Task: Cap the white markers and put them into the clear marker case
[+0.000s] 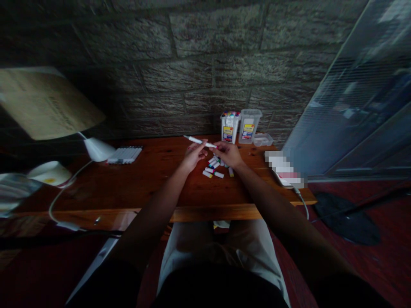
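Above the wooden table, a white marker (195, 140) slants between my two hands, its thin tip pointing to the far left. My left hand (193, 155) is closed around its middle. At the opposite end, where a bit of red shows, my right hand (229, 154) pinches it with the fingertips. Just below the hands lies a loose pile of white marker caps (213, 162) with coloured ends, partly hidden by my right hand. One cap (207, 174) with a yellow end lies at the near side of the pile.
A clear box full of markers (228, 128), another clear box (248, 126) and a clear lid (263, 140) stand by the brick wall. Several white markers (125, 155) lie in a row at left, near a lamp (98, 149) and a paper cup (50, 173). A cabled device (282, 171) lies right.
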A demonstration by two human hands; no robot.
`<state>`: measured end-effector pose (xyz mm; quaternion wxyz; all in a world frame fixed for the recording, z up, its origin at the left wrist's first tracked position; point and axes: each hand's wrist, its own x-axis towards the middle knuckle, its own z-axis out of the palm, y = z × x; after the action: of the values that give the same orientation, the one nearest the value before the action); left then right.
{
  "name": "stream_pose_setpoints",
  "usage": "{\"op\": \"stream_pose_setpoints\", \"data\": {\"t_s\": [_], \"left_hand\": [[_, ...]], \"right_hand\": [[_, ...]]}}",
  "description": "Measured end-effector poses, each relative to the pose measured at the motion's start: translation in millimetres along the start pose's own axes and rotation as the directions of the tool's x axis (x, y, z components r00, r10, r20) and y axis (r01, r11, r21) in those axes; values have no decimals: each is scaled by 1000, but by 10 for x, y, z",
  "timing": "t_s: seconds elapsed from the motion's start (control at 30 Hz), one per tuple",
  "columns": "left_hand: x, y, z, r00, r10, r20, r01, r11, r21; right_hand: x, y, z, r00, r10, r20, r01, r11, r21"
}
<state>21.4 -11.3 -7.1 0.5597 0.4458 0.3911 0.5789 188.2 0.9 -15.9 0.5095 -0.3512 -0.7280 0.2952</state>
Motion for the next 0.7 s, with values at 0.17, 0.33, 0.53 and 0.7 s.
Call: {"op": "stream_pose_setpoints", "data": {"t_s": [0.17,0.33,0.53,0.7], "left_hand": [[11,-14,17,996,48,-74,-47,999,16],[29,-16,17,988,37,-151,-30,998,46],[-16,45,27,998,46,-37,-44,998,52],[-39,78,30,999,33,-21,-33,999,33]], "right_hand": [[14,54,6,999,16,-28,-16,1000,-17],[2,29,9,999,37,-25,-38,997,-67],[-9,-43,-6,1000,2,-4,-2,995,-100],[-10,-77,-19,1000,13,17,-11,995,-100]]}}
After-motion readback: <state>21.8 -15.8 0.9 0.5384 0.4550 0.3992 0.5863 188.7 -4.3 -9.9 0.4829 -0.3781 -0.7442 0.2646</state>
